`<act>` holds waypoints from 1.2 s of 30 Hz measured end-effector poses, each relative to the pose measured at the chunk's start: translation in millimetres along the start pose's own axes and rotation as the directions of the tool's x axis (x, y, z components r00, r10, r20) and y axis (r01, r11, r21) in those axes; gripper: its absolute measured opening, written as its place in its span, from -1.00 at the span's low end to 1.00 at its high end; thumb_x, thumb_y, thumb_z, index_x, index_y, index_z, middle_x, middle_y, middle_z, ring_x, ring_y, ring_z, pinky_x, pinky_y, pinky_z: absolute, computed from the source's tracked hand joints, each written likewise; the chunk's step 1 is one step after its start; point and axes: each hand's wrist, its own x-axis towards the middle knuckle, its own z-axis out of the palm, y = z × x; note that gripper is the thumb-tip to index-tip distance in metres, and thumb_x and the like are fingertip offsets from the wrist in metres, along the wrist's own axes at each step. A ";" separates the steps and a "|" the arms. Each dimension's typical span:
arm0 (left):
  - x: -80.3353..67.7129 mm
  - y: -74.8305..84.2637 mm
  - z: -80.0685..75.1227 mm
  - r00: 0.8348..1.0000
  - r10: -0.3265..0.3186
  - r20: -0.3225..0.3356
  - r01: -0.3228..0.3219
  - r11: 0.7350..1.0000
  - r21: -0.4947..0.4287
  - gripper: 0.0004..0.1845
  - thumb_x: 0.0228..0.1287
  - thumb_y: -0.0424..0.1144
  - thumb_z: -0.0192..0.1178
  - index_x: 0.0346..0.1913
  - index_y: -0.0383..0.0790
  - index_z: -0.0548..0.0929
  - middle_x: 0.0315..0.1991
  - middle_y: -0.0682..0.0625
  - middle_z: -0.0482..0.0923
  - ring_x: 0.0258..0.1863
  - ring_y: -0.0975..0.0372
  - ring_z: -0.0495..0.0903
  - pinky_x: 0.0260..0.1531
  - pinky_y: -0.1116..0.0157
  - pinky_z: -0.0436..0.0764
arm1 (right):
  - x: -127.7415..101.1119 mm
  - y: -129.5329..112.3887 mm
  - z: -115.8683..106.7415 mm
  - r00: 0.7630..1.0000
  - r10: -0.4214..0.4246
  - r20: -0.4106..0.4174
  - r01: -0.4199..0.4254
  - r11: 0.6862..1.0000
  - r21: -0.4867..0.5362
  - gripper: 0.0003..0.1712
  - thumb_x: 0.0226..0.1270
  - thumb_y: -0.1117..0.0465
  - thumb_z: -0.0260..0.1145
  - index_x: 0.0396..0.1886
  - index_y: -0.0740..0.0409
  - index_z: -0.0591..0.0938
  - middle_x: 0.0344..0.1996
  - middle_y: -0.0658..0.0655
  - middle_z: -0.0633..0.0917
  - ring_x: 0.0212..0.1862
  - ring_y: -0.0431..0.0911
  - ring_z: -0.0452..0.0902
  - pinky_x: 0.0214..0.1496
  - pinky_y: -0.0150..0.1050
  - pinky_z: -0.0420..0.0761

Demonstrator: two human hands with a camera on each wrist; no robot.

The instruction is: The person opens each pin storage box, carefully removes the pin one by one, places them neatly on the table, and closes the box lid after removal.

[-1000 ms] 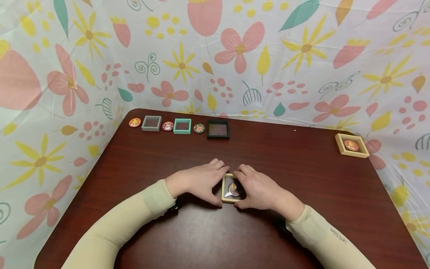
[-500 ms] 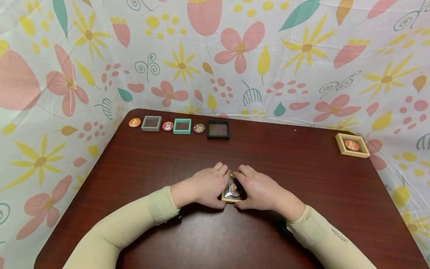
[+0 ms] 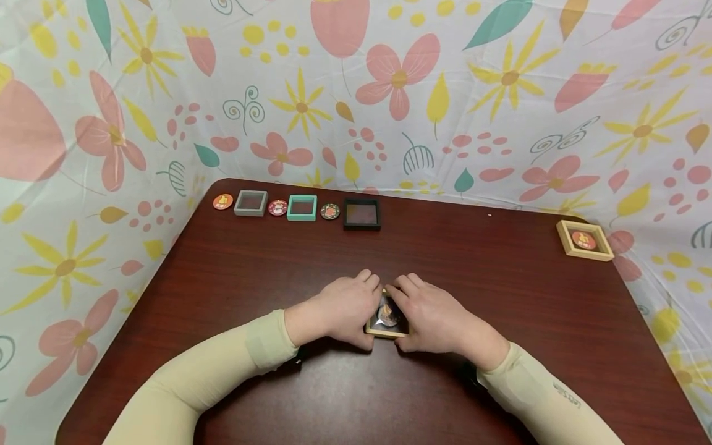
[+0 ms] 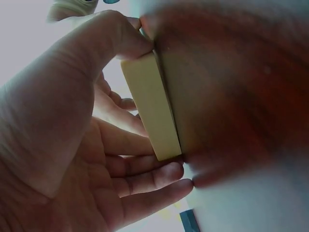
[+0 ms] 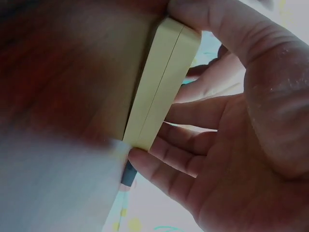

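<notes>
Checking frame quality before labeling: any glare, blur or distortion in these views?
Head view: sharp, evenly lit; wide-angle bend at the edges; glare spot on the frame's clear face between both hands. Left wrist view: frame edge readable, table beyond it blurred, backlit. Right wrist view: frame seam clear, table soft and dim.

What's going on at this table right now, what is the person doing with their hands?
A person sits at a dark wooden table with both hands closed around a small wooden frame box that holds a round badge. The left hand and right hand each grip one side of it, thumbs and fingers on its edges. At the far left edge lie three loose badges alternating with grey, teal and black frames. Another wooden frame with a badge sits at the far right.
</notes>
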 end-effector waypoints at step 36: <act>-4.1 3.1 -5.5 0.998 -0.044 0.033 0.046 0.998 -0.046 0.02 0.00 0.38 0.51 0.40 -0.29 0.64 0.14 -0.02 0.54 0.12 0.17 0.48 -0.20 0.30 0.74 | -0.4 11.6 -2.4 0.998 -0.028 -0.063 0.032 0.997 0.073 -0.08 -0.13 -0.20 0.67 0.24 0.22 0.80 -0.12 -0.01 0.61 -0.17 -0.18 0.48 -0.35 -0.27 0.57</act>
